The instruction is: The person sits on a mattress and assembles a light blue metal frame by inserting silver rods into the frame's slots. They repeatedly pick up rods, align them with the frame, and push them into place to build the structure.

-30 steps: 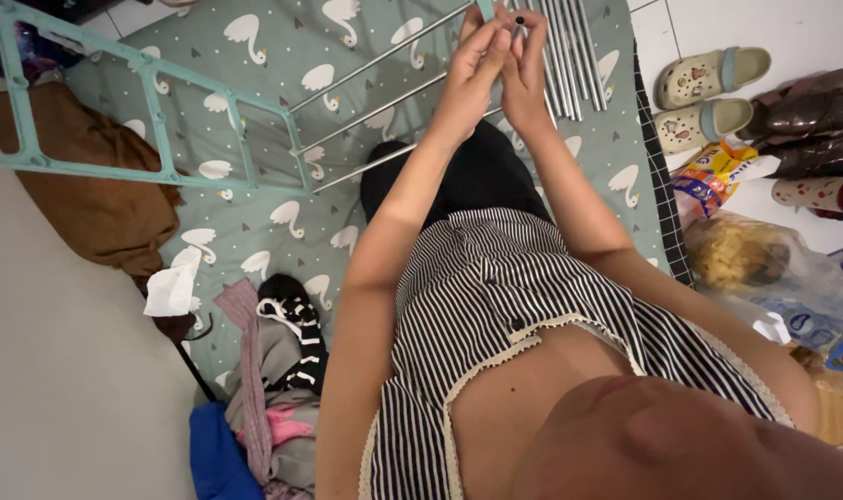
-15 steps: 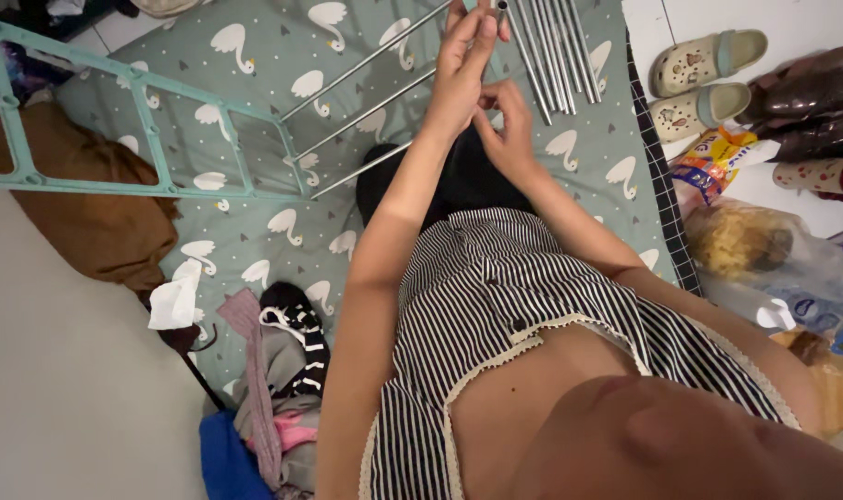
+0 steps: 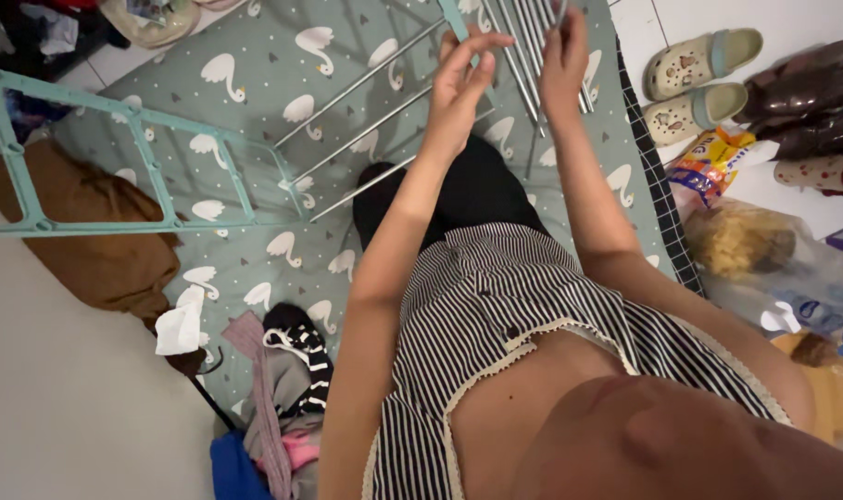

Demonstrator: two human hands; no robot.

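Both hands are raised at the far end of the outstretched arms, over a bundle of thin metal rods (image 3: 523,46) that lies on the swan-print sheet (image 3: 255,102). Nearest of the two, the left hand (image 3: 463,79) is held loosely open, fingers spread and slightly curled, its fingertips just at a teal plastic bar (image 3: 457,20) that runs among the rods; whether it actually grips the bar cannot be told. Just beyond it and to the side, the right hand (image 3: 565,56) has its fingers drawn narrow, pinched around the upper end of one grey rod near the top edge of the view. Those rods are straight, slim and silver-grey, lying side by side in a tight fan, and a few longer ones run diagonally from them toward a teal plastic frame (image 3: 116,176) with rungs that rests on the sheet to the left. Close to the person's striped top (image 3: 496,324), a heap of clothes (image 3: 283,398) and a crumpled white tissue (image 3: 179,324) lie at the sheet's edge beside a brown cloth (image 3: 97,241). Off to the right, on the tiled floor, stand a pair of cream clogs (image 3: 699,83), dark brown boots (image 3: 811,102) and some plastic bags (image 3: 764,250).
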